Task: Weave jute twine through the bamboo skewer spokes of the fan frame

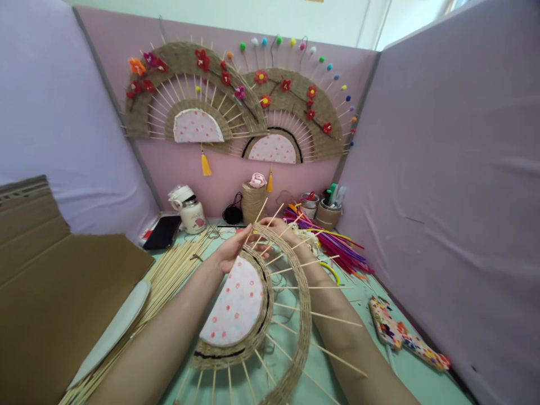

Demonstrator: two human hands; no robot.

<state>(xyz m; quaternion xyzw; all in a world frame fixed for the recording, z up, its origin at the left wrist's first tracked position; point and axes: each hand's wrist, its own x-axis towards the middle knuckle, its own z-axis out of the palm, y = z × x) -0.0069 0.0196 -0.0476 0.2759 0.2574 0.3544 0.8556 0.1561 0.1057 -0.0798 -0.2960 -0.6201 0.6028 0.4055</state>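
Item: half-round jute-twine fan on bamboo skewers with pink dotted fabric centre (236, 304), held tilted above the middle of the mint-green table (422, 383). My left hand (233, 251) and right hand (282, 228) pinch its far rim, fingers closed narrow. Risk, as I judge it: an uneven squeeze or twist could snap a thin skewer or slip the twine rows loose.

Phone (162, 232), jar (192, 216) — pipe cleaners (337, 244), cardboard (63, 292)

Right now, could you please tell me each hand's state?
Left hand: closed on the half-woven jute-twine and bamboo-skewer fan.
Right hand: closed on that fan's outer band.
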